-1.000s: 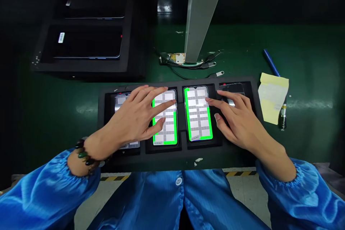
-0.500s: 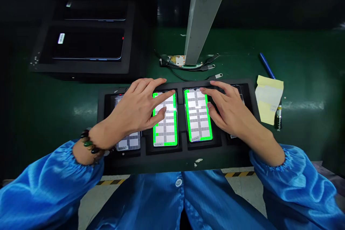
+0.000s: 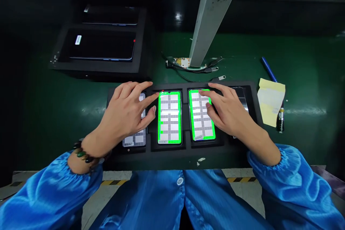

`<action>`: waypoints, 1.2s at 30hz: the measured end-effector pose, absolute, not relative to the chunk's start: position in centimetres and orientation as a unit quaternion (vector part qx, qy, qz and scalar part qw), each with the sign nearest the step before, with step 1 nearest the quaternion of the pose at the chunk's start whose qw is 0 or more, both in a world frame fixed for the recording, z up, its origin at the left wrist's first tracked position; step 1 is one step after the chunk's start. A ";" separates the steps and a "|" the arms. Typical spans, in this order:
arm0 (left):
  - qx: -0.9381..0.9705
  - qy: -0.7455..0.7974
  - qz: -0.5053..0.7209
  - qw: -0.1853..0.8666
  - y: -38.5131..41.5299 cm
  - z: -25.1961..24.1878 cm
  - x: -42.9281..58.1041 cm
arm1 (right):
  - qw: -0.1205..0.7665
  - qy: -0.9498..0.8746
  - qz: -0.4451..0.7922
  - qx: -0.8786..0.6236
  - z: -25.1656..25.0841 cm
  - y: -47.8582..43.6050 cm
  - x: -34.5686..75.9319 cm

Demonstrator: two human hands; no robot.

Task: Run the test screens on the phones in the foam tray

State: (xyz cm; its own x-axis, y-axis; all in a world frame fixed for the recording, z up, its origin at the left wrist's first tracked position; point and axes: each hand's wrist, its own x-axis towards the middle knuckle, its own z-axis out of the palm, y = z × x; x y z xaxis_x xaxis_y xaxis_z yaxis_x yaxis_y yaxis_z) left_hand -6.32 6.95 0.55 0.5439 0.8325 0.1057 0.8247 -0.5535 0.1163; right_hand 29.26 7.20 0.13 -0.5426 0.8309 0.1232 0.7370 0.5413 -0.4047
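A black foam tray (image 3: 185,129) holds several phones side by side. The index fingertip of my left hand (image 3: 129,106) is at the top left corner of one lit phone (image 3: 170,126), whose white grid has a green border; the thumb is held apart from it. My right hand (image 3: 231,109) has its index fingertip on the upper part of a second green-bordered phone (image 3: 202,124), the thumb by its right edge. Both hands are open, fingers spread. My left hand partly covers a phone with a grey-white grid (image 3: 139,138); my right partly covers a dark-screened phone (image 3: 242,95).
A black foam block (image 3: 140,52) with dark phones (image 3: 105,46) stands at the back left. Behind the tray, a grey metal post (image 3: 210,18) rises amid black cables (image 3: 199,70). A blue pen (image 3: 268,68), yellow paper (image 3: 271,97) and a small black cylinder (image 3: 280,122) lie right.
My left index finger has moved left from the top right of its phone to the top left corner. My right index fingertip has shifted slightly left along its phone's top. The view has shifted slightly.
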 end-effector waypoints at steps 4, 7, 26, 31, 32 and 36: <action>0.888 0.451 0.085 0.019 7.5 0.4 -5.1 | 0.157 -0.851 0.154 -0.476 0.1 6.9 29.9; 0.899 0.429 0.085 0.021 7.8 0.3 -4.1 | 0.159 -0.859 0.160 -0.461 0.1 6.9 29.5; 0.939 0.324 0.112 0.026 3.5 1.0 -4.8 | 0.144 -0.890 0.181 -0.393 0.1 0.6 31.7; 0.948 0.292 0.118 0.049 1.8 1.4 -4.7 | 0.165 -0.901 0.182 -0.357 -0.4 -1.3 32.6; 0.949 0.288 0.120 0.056 1.5 1.5 -4.7 | 0.172 -0.902 0.184 -0.350 -0.5 -1.6 32.7; 0.950 0.273 0.130 0.078 0.4 1.4 -4.9 | 0.195 -0.903 0.194 -0.329 -0.7 -2.4 33.1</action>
